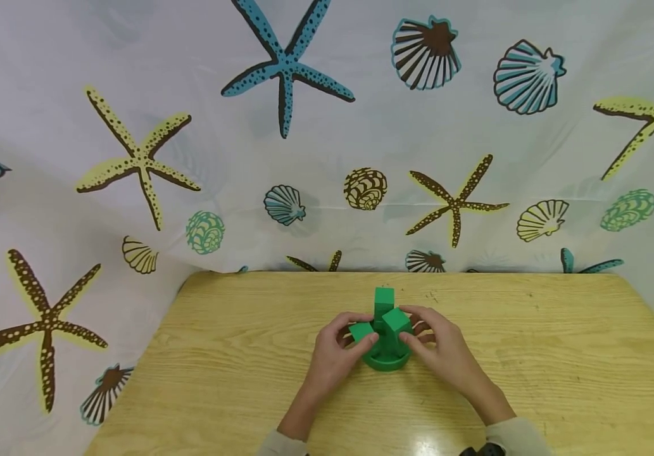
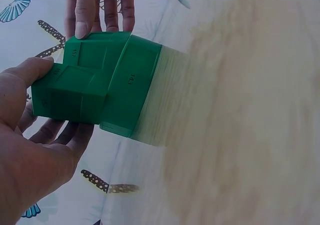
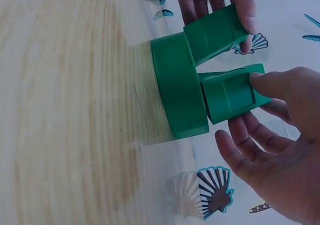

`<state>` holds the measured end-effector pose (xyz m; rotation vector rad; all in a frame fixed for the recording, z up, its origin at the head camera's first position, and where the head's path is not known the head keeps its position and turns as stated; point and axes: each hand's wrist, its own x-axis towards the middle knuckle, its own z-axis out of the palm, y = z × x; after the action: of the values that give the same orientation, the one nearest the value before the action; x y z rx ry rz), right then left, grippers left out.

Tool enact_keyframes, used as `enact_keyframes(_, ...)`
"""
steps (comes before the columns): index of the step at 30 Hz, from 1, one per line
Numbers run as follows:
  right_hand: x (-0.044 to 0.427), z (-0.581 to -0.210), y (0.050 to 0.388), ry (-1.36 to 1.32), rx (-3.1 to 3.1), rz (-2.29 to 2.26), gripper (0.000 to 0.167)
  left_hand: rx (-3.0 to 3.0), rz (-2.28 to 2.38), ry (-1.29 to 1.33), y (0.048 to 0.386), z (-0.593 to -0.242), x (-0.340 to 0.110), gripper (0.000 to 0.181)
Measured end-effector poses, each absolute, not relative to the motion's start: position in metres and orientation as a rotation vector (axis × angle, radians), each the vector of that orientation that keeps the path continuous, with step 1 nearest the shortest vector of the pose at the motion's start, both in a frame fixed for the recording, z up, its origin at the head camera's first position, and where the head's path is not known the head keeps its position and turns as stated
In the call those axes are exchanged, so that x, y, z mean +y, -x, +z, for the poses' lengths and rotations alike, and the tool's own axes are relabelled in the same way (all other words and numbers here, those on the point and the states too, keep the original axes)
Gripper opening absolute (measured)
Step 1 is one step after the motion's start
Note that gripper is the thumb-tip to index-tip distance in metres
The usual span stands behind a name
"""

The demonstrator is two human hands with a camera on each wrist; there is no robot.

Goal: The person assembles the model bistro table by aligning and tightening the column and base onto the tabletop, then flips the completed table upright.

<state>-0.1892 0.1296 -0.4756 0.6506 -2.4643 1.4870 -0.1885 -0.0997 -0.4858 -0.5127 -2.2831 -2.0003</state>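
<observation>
A green round base (image 1: 386, 365) stands on the wooden table, with three green square-topped blocks rising from it. My left hand (image 1: 329, 356) grips the left block (image 1: 362, 330), its thumb on the near side and fingers behind. The right block (image 1: 397, 319) is held by my right hand (image 1: 446, 351), the thumb on its near face. Behind them stands the back block (image 1: 384, 299), which neither hand visibly grips. In the right wrist view, the left block (image 3: 215, 35) tilts outward from the base. Small embossed numbers mark the base (image 2: 131, 80) in the left wrist view.
The light wooden table (image 1: 235, 367) extends to both sides of the hands. A white cloth (image 1: 327, 234) printed with starfish and shells hangs behind the table and along its sides.
</observation>
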Motion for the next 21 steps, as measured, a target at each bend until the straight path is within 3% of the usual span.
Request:
enact_keyframes(6, 0.129, -0.475, 0.19, -0.663, -2.496, 1.445, 0.048, -2.291, -1.983, 0.505, 0.189, -0.486, -0.1, 0.029)
enact_keyframes(21, 0.141, -0.471, 0.186, -0.461, -2.421, 1.696, 0.033, -2.29, -1.999, 0.506, 0.19, -0.486, -0.101, 0.033)
